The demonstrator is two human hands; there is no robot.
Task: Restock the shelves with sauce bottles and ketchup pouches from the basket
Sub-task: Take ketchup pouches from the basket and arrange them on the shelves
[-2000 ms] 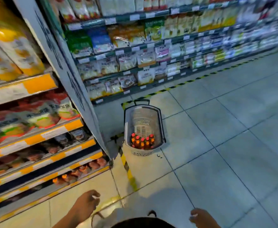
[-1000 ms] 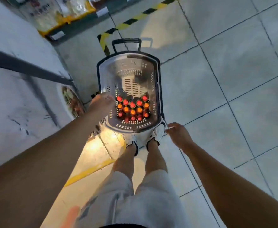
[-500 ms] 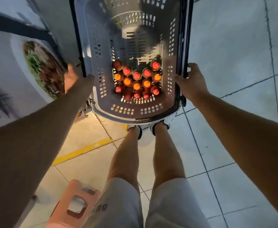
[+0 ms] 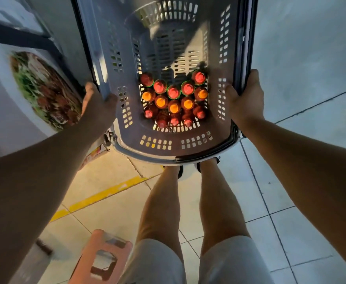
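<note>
Basket (image 4: 125, 111): grey plastic, long, with slotted walls and slotted bottom and a dark rim; seen from straight above; its near end reaches over the person's feet.
Sauce bottles (image 4: 174, 99): about fifteen, standing upright in three tight rows at the near end of the basket bottom, only caps and shoulders showing.
Far row: five red caps with green rings.
Middle row: five orange caps.
Near row: five red caps.
Far end of basket: a raised slotted hump, bare.
</note>
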